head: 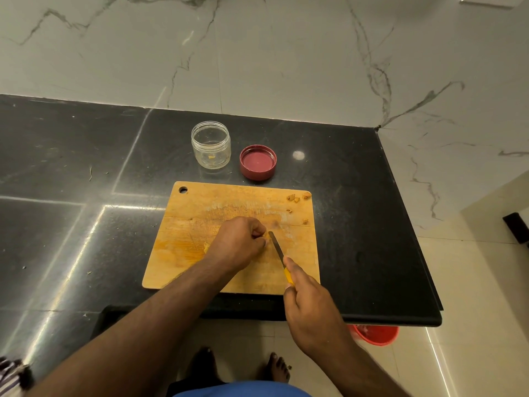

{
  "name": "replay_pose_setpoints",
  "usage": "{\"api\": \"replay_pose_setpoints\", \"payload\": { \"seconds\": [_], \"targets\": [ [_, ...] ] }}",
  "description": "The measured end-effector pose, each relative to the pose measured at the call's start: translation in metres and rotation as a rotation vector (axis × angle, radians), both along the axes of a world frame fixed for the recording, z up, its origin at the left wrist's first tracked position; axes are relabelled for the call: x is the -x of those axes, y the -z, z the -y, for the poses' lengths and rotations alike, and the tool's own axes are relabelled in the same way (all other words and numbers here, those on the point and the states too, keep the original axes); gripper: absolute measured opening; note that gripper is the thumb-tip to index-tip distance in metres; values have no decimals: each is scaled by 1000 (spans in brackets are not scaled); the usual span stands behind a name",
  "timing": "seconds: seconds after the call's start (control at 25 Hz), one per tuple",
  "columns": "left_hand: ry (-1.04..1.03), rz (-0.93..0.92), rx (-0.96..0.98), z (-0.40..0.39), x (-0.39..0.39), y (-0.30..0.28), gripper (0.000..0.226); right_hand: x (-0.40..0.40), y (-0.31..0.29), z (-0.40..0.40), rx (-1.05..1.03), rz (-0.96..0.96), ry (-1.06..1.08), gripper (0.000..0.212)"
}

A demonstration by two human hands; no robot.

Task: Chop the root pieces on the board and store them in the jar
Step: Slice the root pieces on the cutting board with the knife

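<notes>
Here the left hand [243, 242] sits curled near the middle of the board [200, 253], its fingertips pinching a small yellowish root piece [265, 234] down against the wood. The knife [277, 247] lies immediately to the right of that piece, its blade running from the tip beside the pinched fingers back and rightward to the yellow handle, which the right hand [309, 308] grips with the forefinger stretched along the top. So the cut falls just beside the left fingertips, and the right hand is the nearer one to the person. A few chopped bits [294, 198] lie at the board's far right corner. Beyond the board stand the open jar [211, 144], nearly empty, and its red lid [258, 162] turned upward beside it. The worktop [71, 167] is dark polished stone against a pale veined wall [257, 47]; an orange bucket [376, 335] shows below the edge.
</notes>
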State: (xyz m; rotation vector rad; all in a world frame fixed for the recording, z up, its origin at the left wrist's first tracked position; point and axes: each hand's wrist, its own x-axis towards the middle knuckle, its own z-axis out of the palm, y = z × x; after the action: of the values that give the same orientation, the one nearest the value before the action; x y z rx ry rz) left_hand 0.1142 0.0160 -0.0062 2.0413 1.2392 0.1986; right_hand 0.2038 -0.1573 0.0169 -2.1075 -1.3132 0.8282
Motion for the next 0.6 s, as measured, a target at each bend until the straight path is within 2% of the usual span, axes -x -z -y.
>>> {"api": "replay_pose_setpoints", "payload": {
  "seconds": [0.36,0.6],
  "targets": [
    [2,-1,-13,2,-1,-4,23,-3,6,-11,27,-57,-18,51],
    [6,16,13,4,2,-5,35,2,2,21,66,40,-8,54]
  ]
}}
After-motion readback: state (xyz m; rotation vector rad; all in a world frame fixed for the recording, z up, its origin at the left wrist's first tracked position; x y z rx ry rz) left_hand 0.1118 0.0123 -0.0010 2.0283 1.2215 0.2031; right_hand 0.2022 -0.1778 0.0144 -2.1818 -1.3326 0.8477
